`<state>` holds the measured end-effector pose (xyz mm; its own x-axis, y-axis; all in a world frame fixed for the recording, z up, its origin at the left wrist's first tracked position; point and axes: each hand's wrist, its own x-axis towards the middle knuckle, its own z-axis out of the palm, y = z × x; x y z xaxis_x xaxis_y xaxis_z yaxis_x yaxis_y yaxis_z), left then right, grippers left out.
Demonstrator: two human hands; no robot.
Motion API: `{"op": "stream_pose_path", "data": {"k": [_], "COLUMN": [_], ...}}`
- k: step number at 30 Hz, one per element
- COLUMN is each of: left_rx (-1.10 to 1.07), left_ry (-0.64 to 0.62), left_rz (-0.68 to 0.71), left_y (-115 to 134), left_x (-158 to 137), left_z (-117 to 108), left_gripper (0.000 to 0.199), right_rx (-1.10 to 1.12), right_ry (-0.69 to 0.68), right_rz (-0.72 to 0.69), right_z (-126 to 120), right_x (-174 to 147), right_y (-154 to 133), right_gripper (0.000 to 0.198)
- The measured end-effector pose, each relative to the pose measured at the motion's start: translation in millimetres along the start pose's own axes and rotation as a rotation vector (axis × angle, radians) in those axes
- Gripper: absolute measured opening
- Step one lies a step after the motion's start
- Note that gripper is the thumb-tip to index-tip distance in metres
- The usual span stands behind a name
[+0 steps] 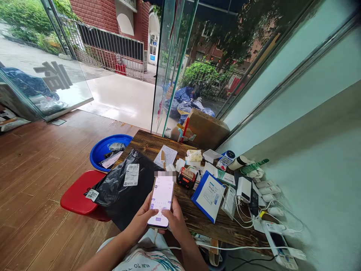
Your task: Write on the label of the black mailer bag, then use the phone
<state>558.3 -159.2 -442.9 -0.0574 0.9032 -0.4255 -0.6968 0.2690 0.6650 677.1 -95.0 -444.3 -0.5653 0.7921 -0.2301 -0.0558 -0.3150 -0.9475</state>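
Note:
Between my two hands is a smartphone [160,195] with its screen lit, held upright over the near edge of the wooden table. My left hand [143,215] grips its left side, thumb on the lower screen. On the other side my right hand [177,217] is closed round the right edge, its thumb also over the screen. A white cable hangs from the phone's bottom end. Just left lies a black plastic parcel [121,199] with a white label, overhanging the table. An orange and black device [186,178] sits to the right of the phone.
A blue and white envelope [209,195], a knife [163,158] on paper, and a power bank [244,189] among tangled cables lie on the table [143,145]. Left are a red stool [77,194] and blue basin [98,146]. A cardboard box [208,128] stands behind.

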Motion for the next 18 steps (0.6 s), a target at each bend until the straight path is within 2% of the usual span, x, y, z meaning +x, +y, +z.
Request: {"op": "stream_pose_path", "data": {"k": [4, 9, 18], "left_rx": [-0.068, -0.086, -0.028], "left_ry": [-0.063, -0.039, -0.021], "left_rz": [0.014, 0.022, 0.048], "left_y": [-1.6, -2.8, 1.2], "left_x": [1.7, 2.9, 3.7], "left_z": [-3.9, -5.4, 1.7], "left_gripper": [0.096, 0.084, 0.092], "right_rx": [0.010, -0.007, -0.054], "right_ry": [-0.017, -0.006, -0.070], "right_rz": [0.004, 0.011, -0.005], "right_z": [0.6, 1.4, -2.0], "right_x": [0.2, 0.2, -2.4], "right_y": [-0.2, -0.9, -2.6], "right_gripper": [0.052, 0.053, 0.063]}}
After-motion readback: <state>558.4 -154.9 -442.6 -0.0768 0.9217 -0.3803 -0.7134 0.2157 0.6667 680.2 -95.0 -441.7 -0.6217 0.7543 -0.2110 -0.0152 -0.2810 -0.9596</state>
